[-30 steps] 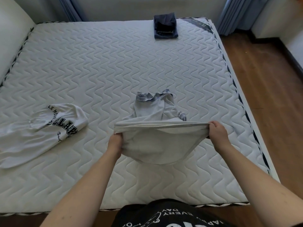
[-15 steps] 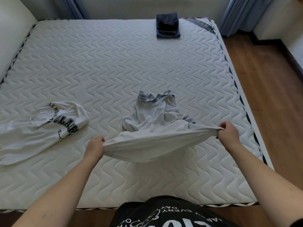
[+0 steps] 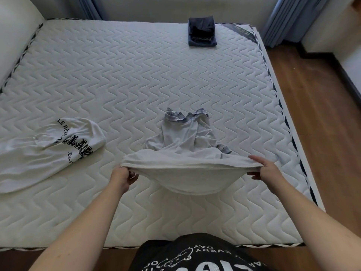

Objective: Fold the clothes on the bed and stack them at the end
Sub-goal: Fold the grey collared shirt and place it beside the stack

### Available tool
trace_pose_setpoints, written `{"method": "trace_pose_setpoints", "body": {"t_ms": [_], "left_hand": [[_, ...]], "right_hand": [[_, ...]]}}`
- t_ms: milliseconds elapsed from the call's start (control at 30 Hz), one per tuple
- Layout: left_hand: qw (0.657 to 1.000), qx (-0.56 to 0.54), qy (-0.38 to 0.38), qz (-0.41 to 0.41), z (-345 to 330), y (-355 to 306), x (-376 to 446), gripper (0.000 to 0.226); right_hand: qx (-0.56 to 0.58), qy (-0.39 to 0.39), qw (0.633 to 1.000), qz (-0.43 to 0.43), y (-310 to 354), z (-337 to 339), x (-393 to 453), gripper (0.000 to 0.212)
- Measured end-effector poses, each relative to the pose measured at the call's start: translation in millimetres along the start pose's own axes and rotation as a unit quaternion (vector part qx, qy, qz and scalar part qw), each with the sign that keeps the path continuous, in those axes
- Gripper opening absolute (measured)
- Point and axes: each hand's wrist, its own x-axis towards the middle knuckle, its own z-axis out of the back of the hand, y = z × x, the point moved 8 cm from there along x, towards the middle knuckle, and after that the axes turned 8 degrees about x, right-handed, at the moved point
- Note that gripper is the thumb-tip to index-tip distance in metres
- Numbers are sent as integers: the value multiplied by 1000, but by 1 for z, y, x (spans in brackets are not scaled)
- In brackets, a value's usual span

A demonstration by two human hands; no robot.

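Head: grey shirt between both hands

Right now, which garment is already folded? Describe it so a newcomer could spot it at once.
Start from the white quilted mattress and look to its far edge, toward the right corner near the blue curtain. There sits a folded dark navy garment, a compact square bundle. The white printed T-shirt and the light grey shirt lie nearer, pale and unfolded.

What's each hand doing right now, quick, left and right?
Left hand: closed, gripping the left end of the grey shirt's hem.
Right hand: gripping the hem's right end, fingers partly extended.
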Motion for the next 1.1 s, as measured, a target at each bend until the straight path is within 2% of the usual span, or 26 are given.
{"method": "trace_pose_setpoints", "body": {"t_ms": [100, 167, 233, 267, 300, 400, 433, 500, 533, 600, 633, 667, 800, 933, 1033, 1100], "left_hand": [[993, 111, 14, -49, 5, -7, 3, 22], [964, 241, 23, -111, 10, -17, 2, 30], [865, 459, -5, -204, 15, -31, -1, 27], [815, 531, -11, -231, 15, -34, -3, 24], [782, 572, -11, -247, 15, -34, -3, 25], [749, 606, -45, -265, 25, -31, 2, 29], [753, 601, -62, -260, 31, -31, 4, 28], [794, 556, -86, -229, 40, -27, 6, 28], [831, 508, -93, -206, 44, -24, 7, 28], [938, 317, -67, -120, 42, -8, 7, 29], [973, 212, -46, -78, 36, 1, 8, 31], [990, 130, -30, -47, 30, 7, 7, 32], [997, 71, -5, -9, 11, 7, 1, 30], [999, 31, 15, 18, 5, 4, 2, 32], [998, 39, 50, 15, 0, -1, 2, 32], [994, 82, 66, -7, -2, -3, 2, 32]], "right_hand": [[3, -12, 1000, 3, -4, 3, -1, 62], [9, -29, 999, 13, -7, 8, 0, 47], [2, -52, 998, 27, -9, 14, 0, 35], [-13, -68, 997, 33, -11, 19, 1, 33], [-41, -89, 994, 38, -12, 24, 1, 31], [-146, -144, 976, 66, -7, 35, -3, 27], [-168, -152, 970, 83, -5, 36, -4, 27], [-195, -157, 962, 111, -2, 38, -8, 29], [-201, -156, 960, 118, -1, 39, -10, 29], [-184, -138, 965, 123, -2, 35, -12, 27], [-163, -125, 971, 119, -3, 33, -13, 29], [-141, -115, 977, 113, -4, 31, -14, 31], [-68, -76, 992, 70, -13, 25, -10, 37], [106, -14, 994, -17, -24, 9, -9, 32], [187, 1, 981, -54, -28, 4, -10, 27], [213, 0, 975, -57, -29, 3, -9, 26]]}}
